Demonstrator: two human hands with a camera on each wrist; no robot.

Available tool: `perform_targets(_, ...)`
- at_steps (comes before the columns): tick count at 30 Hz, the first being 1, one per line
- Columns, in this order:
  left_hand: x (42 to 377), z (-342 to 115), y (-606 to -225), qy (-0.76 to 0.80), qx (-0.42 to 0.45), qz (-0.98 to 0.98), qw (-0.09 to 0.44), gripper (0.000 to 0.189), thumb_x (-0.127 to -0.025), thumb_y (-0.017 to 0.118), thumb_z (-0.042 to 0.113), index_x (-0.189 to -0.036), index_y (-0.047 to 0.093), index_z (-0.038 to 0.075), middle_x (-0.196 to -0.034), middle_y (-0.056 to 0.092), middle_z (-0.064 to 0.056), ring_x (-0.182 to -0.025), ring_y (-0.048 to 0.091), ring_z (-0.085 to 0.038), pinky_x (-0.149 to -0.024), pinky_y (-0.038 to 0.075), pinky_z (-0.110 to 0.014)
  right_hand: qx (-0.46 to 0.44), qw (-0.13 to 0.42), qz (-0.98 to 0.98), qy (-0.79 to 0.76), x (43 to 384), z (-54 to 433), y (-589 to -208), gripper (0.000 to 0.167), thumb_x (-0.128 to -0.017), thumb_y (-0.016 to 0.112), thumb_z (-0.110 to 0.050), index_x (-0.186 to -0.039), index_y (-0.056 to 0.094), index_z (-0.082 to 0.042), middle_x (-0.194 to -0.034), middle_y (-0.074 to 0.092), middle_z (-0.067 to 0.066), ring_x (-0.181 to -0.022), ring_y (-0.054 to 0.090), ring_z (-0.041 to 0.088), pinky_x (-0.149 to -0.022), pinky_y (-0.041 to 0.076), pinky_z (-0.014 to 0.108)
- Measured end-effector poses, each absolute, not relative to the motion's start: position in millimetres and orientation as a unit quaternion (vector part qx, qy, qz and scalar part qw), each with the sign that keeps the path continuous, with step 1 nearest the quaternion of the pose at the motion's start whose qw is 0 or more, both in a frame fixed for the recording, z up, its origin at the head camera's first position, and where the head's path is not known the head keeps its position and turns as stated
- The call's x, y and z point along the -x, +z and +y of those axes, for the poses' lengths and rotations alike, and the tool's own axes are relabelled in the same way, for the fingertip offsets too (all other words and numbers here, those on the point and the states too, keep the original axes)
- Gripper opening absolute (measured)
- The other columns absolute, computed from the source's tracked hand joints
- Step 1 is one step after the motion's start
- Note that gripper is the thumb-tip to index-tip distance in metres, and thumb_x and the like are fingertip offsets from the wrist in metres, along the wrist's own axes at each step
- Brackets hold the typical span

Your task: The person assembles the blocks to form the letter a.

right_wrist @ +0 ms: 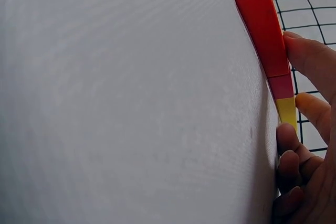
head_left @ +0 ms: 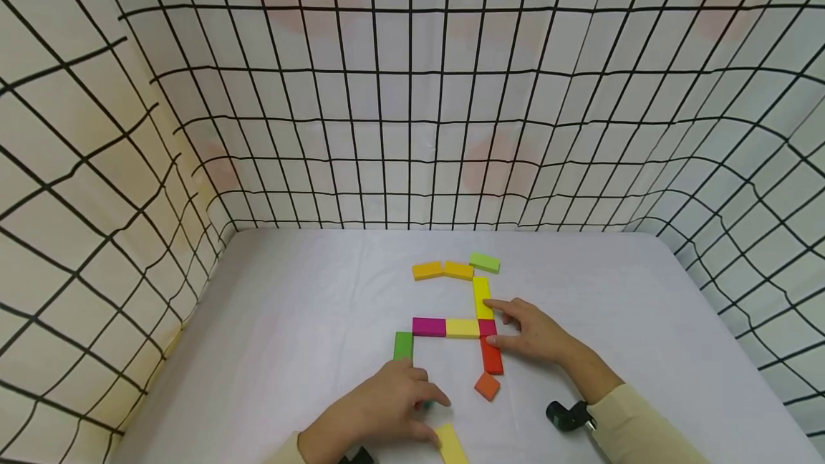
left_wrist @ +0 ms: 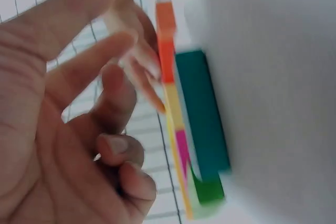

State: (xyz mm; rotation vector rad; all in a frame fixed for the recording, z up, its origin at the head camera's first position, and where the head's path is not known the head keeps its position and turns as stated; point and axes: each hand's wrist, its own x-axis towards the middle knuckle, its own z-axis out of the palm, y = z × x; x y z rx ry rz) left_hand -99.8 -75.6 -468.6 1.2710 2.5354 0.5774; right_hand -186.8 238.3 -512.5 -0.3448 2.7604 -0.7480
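Observation:
Flat coloured blocks lie on a white surface. My right hand (head_left: 531, 331) rests its index fingertip on the upright yellow block (head_left: 480, 291) and its thumb by the red block (head_left: 492, 358). Between those two sits a small magenta block (head_left: 487, 328), with a pale yellow block (head_left: 461, 329) and a purple block (head_left: 428, 327) in a row to its left. Over a teal block (left_wrist: 202, 114), mostly hidden in the head view, hovers my left hand (head_left: 387, 396), thumb and index spread. Its thumb is near another pale yellow block (head_left: 452, 445). A green block (head_left: 402, 346) shows beyond its fingers.
Two orange-yellow blocks (head_left: 428, 271) and a lime block (head_left: 485, 262) lie farther back. An orange block (head_left: 487, 386) sits turned below the red one. Black wire grid (head_left: 412, 120) walls the back and sides. A black device (head_left: 567, 416) is at my right wrist.

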Motion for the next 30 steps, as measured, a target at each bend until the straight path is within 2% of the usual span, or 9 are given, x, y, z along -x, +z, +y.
perform_targets(3,95,-67,-469,0.152,-0.477,0.858,0.118,0.043,-0.082,0.08,0.055,-0.121,0.074,0.039,-0.09,0.062,0.019,-0.08,0.037,0.005,-0.071,0.03,-0.014,0.118,0.129,0.95,-0.258,187,238,-512,0.078,-0.079,0.081,-0.057,-0.147,0.054,-0.031,-0.1,0.053,-0.002,-0.094,0.049,0.015,-0.073,0.047,0.03)
perform_targets(6,92,-62,-469,0.136,-0.479,0.858,0.127,0.037,-0.081,0.082,0.052,-0.116,0.075,0.042,-0.096,0.064,0.02,-0.084,0.037,0.004,-0.072,0.03,-0.017,0.116,0.13,0.95,-0.258,187,238,-512,0.078,-0.079,0.081,-0.057,-0.147,0.054,-0.031,-0.101,0.053,-0.002,-0.095,0.049,0.015,-0.073,0.047,0.03)
perform_targets(9,92,-59,-470,0.129,-0.474,0.861,0.131,0.031,-0.081,0.083,0.05,-0.11,0.077,0.042,-0.098,0.065,0.02,-0.086,0.038,0.003,-0.072,0.029,-0.018,0.115,0.133,0.95,-0.259,188,238,-513,0.078,-0.079,0.081,-0.057,-0.147,0.054,-0.032,-0.101,0.054,-0.003,-0.096,0.049,0.015,-0.074,0.048,0.03)
perform_targets(16,94,-57,-474,0.138,-0.46,0.866,0.135,0.03,-0.082,0.082,0.05,-0.109,0.076,0.039,-0.096,0.063,0.02,-0.087,0.039,0.002,-0.074,0.03,-0.019,0.111,0.136,0.951,-0.255,188,238,-514,0.08,-0.078,0.081,-0.059,-0.148,0.053,-0.032,-0.101,0.054,-0.003,-0.096,0.05,0.015,-0.073,0.047,0.028)
perform_targets(30,101,-58,-481,0.182,-0.38,0.893,0.158,0.024,-0.083,0.081,0.051,-0.103,0.074,0.039,-0.091,0.059,0.019,-0.087,0.04,0.0,-0.076,0.032,-0.023,0.108,0.134,0.952,-0.253,187,239,-515,0.079,-0.078,0.081,-0.057,-0.148,0.053,-0.033,-0.102,0.054,-0.002,-0.097,0.049,0.015,-0.075,0.048,0.03)
